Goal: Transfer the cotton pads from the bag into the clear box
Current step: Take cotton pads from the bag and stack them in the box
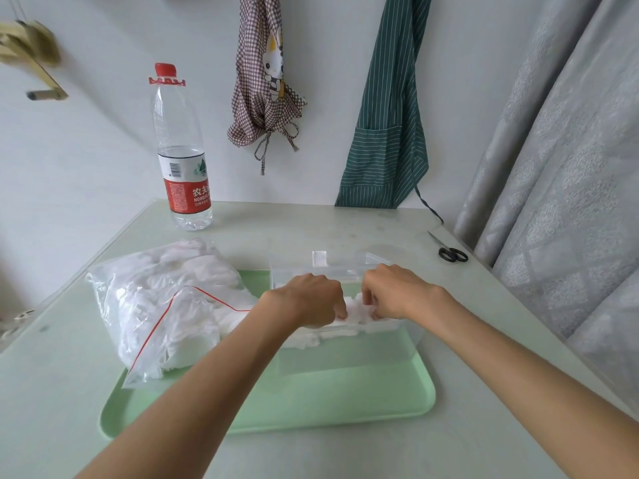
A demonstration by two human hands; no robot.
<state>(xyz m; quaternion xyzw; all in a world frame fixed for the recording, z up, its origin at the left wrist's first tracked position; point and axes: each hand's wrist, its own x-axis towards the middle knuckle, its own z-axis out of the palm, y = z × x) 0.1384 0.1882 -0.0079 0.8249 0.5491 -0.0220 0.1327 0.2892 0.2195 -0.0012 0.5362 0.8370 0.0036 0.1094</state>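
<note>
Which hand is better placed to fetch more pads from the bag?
Probably the left hand: the bag lies on its side, the right hand across the clear box.

The bag (162, 305) is a clear zip bag with a red seal line, lying on its side over the left edge of the tray (311, 406), full of white pads. Its mouth faces the box (349, 344). The box is clear plastic, open at the top, standing on the right half of the tray. A bunch of white pads (356, 314) lies at its top opening.
</note>
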